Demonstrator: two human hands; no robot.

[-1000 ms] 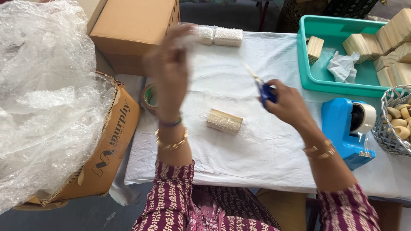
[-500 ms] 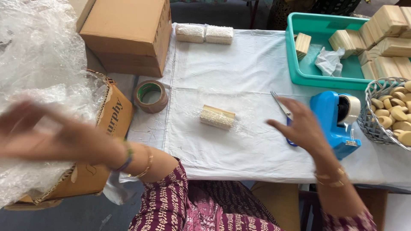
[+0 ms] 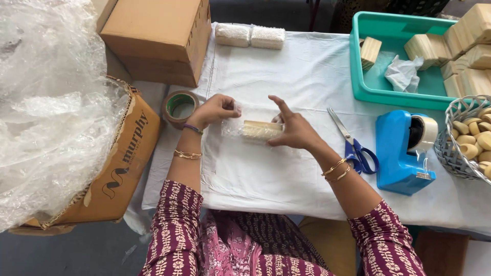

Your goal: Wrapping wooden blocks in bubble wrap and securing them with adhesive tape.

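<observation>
Looking down from my head, I have my left hand (image 3: 217, 110) curled closed, fingers pinching the left edge of a clear plastic wrap (image 3: 236, 125) that lies over a small pale block (image 3: 262, 130) in the middle of the white cloth (image 3: 286, 168). My right hand (image 3: 295, 132) sits against the block's right end, thumb and lower fingers closed on it, the forefinger lifted straight and free. The block lies flat on the cloth, between my two hands.

Just right of my right wrist lie blue-handled scissors (image 3: 358, 148), and beyond them a blue tape dispenser (image 3: 401, 153). A wire basket (image 3: 468, 138) of round pale pieces stands at the right edge. Far right is a teal tray (image 3: 365, 87) holding wooden blocks. A roll of brown tape (image 3: 180, 106) lies just left of my left hand. Far left stands a closed cardboard box (image 3: 158, 38); near left, an open carton (image 3: 112, 168) spills bubble wrap (image 3: 46, 102).
</observation>
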